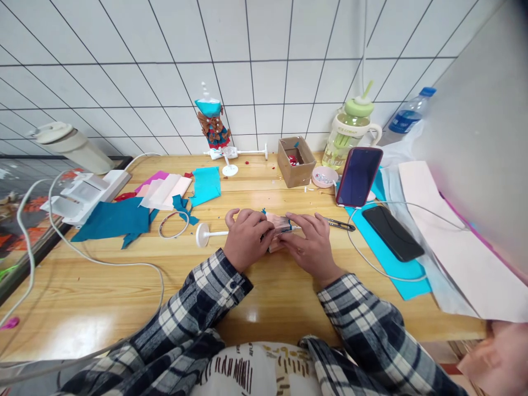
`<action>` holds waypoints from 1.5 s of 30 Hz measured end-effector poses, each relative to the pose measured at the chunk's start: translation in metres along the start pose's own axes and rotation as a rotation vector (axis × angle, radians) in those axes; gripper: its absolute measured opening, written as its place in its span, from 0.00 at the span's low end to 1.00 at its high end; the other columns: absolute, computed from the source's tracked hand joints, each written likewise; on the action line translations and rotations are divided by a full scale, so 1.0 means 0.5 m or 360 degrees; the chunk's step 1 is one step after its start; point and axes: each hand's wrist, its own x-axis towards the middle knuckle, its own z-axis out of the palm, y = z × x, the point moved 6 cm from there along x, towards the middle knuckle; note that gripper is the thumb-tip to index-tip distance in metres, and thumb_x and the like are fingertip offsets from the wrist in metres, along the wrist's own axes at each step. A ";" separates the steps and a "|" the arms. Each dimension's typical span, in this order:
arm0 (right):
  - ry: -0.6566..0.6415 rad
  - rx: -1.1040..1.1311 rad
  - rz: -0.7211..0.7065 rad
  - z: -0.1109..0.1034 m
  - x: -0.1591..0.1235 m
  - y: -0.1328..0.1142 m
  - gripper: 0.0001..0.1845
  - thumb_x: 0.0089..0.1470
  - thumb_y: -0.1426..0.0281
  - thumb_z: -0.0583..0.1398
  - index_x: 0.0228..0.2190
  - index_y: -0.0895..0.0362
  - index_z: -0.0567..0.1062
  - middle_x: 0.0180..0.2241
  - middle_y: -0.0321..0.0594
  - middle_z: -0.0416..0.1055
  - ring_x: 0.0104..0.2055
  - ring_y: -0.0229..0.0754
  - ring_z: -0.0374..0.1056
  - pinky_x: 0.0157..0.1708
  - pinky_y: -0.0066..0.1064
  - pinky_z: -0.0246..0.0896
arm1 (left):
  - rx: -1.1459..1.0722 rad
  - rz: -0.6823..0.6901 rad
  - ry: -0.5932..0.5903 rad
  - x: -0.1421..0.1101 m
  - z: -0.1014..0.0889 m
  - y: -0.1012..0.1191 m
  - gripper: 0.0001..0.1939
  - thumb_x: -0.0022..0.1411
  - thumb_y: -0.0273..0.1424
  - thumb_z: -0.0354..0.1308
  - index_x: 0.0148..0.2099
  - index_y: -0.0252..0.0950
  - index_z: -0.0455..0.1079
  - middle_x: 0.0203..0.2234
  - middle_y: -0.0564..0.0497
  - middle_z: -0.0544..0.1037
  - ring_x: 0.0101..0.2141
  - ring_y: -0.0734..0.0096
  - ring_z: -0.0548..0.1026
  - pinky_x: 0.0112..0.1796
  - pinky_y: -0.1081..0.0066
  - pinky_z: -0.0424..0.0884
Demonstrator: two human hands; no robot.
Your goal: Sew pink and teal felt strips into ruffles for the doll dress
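Observation:
A small dress form lies on its side between my hands. Its white round-based stand (203, 235) sticks out to the left, and pale pink material (279, 223) with a bit of dark blue wraps its body. My left hand (247, 240) curls over the left part, fingers closed on it. From the right, my right hand (310, 246) presses the material with thumb and fingertips. Much of the form is hidden under my fingers. Dark thread snips (341, 224) lie just beyond my right hand.
Teal cloth (115, 220), pink pieces (167, 191) and a cable loop (173, 224) lie left. A dressed form (213, 124) stands behind. A cardboard box (296, 165), bead dish (324, 177), propped phone (358, 176), flat phone (392, 233) and jug (350, 135) are right.

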 end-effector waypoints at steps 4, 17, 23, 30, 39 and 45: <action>-0.0020 0.0040 0.0061 0.007 0.002 0.004 0.06 0.57 0.66 0.60 0.34 0.44 0.78 0.57 0.33 0.66 0.55 0.49 0.60 0.59 0.53 0.44 | -0.0017 0.0006 -0.0012 -0.001 -0.001 0.000 0.07 0.63 0.35 0.56 0.35 0.42 0.76 0.34 0.50 0.77 0.41 0.61 0.69 0.51 0.50 0.50; -0.0051 0.0166 0.0161 0.017 0.005 0.012 0.06 0.56 0.65 0.60 0.34 0.48 0.77 0.55 0.38 0.66 0.52 0.49 0.62 0.52 0.47 0.53 | -0.0069 -0.0020 -0.0013 -0.004 -0.007 -0.006 0.09 0.64 0.35 0.54 0.36 0.44 0.76 0.35 0.51 0.78 0.41 0.62 0.69 0.51 0.50 0.50; -0.0166 0.0141 0.0130 0.018 0.015 0.002 0.08 0.59 0.69 0.56 0.38 0.50 0.75 0.56 0.41 0.65 0.53 0.49 0.62 0.55 0.48 0.49 | -0.0099 0.0032 -0.0086 -0.005 -0.012 0.004 0.11 0.58 0.44 0.59 0.37 0.45 0.76 0.37 0.50 0.77 0.42 0.58 0.69 0.52 0.47 0.48; -0.0127 0.0152 0.0138 0.023 0.016 0.002 0.07 0.57 0.69 0.58 0.37 0.50 0.76 0.54 0.41 0.67 0.51 0.48 0.63 0.54 0.46 0.51 | -0.0035 0.0056 -0.0068 -0.007 -0.007 0.008 0.05 0.60 0.36 0.58 0.36 0.46 0.76 0.38 0.52 0.78 0.43 0.59 0.68 0.52 0.47 0.47; 0.0006 0.0208 0.0172 0.026 0.015 0.003 0.05 0.56 0.71 0.61 0.35 0.51 0.76 0.51 0.41 0.69 0.44 0.44 0.66 0.51 0.44 0.55 | -0.0053 0.0060 -0.0019 -0.013 -0.005 0.007 0.05 0.59 0.35 0.59 0.35 0.46 0.76 0.37 0.53 0.78 0.43 0.60 0.69 0.52 0.46 0.46; 0.0010 0.0222 0.0194 0.028 0.014 0.004 0.05 0.56 0.70 0.61 0.36 0.50 0.76 0.50 0.41 0.70 0.44 0.44 0.66 0.49 0.43 0.56 | -0.0051 0.0071 0.0012 -0.014 -0.005 0.008 0.05 0.60 0.35 0.59 0.35 0.46 0.76 0.37 0.54 0.78 0.42 0.60 0.69 0.52 0.47 0.46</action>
